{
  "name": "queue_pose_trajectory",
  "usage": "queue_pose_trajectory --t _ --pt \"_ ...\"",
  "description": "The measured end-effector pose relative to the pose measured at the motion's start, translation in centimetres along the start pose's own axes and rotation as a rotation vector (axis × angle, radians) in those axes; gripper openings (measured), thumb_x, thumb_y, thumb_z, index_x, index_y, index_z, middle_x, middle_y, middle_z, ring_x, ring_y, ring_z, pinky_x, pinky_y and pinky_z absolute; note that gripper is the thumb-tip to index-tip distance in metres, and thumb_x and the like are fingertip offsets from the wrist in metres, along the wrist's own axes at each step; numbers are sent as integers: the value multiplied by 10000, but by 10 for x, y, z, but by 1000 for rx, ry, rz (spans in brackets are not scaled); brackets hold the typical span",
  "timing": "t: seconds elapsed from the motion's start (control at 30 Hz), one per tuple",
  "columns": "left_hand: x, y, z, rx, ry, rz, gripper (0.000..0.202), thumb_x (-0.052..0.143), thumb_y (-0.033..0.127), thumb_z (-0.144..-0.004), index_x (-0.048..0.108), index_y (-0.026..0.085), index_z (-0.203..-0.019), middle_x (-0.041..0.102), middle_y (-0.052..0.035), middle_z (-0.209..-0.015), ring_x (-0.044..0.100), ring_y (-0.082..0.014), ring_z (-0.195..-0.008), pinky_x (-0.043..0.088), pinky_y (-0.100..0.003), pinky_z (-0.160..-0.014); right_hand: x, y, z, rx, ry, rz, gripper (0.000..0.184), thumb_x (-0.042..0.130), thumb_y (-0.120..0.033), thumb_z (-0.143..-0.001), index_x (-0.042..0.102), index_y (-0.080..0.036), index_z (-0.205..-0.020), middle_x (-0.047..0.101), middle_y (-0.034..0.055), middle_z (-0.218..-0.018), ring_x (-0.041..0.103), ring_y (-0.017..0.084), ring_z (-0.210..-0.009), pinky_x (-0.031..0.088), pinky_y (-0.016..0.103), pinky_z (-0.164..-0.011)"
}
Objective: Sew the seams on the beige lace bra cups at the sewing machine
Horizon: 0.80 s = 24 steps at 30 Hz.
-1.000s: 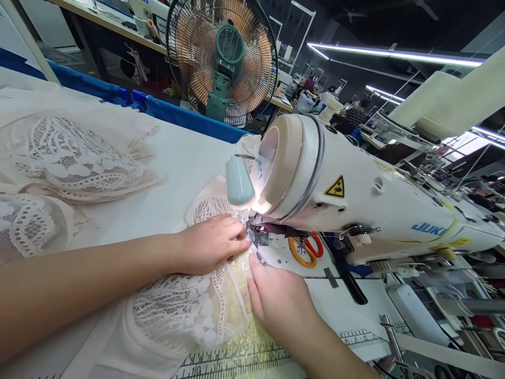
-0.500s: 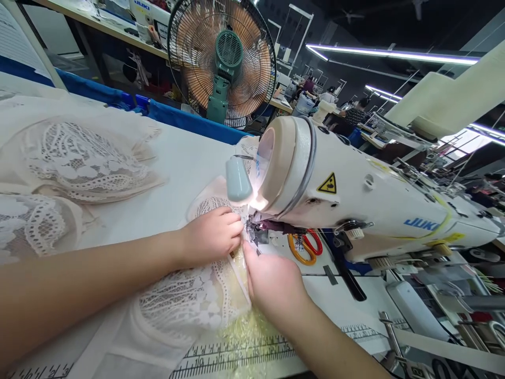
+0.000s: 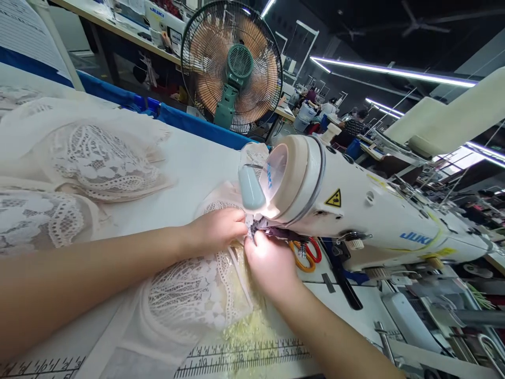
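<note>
A pale lace bra (image 3: pixel 185 302) lies across the table, its edge running to the presser foot (image 3: pixel 252 226) of a JUKI sewing machine (image 3: pixel 351 205). With fingers curled, my left hand (image 3: pixel 219 227) grips the lace just left of the foot. My right hand (image 3: pixel 274 266) is closed right beside the foot, thumb and finger drawn together; what they pinch is hidden. A narrow pale strip (image 3: pixel 241 279) hangs from the bra edge between the hands. Under the bra edge shows crinkled yellowish clear film (image 3: pixel 252 326).
More lace bra pieces (image 3: pixel 106 158) lie at left. Orange-and-red-handled scissors (image 3: pixel 305 255) rest under the machine arm. A light grey lamp (image 3: pixel 251 188) hangs by the machine head. A big fan (image 3: pixel 240 60) stands behind the table. A printed ruler (image 3: pixel 244 358) runs along the front edge.
My right hand has moved up, closer to the presser foot, its fingers now over the spot where a dark pointed piece showed. My left hand keeps its grip. The view has shifted slightly.
</note>
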<state>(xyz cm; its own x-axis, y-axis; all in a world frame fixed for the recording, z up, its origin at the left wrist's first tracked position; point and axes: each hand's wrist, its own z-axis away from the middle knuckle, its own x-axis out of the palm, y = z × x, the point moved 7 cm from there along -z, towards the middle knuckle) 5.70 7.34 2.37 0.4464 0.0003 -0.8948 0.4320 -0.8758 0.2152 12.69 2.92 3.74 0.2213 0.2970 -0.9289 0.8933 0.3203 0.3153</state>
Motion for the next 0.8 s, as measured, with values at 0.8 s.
queue_pose_trajectory --t 0.8 --pt "16 25 9 146 -154 -103 208 510 236 -906 684 232 -1021 636 -75 -985 555 -223 -919 395 -331 -772 -2 -1 43 -61 339 42 152 540 -48 -699 595 -183 -657 484 5 -557 386 156 -528 157 313 -496"
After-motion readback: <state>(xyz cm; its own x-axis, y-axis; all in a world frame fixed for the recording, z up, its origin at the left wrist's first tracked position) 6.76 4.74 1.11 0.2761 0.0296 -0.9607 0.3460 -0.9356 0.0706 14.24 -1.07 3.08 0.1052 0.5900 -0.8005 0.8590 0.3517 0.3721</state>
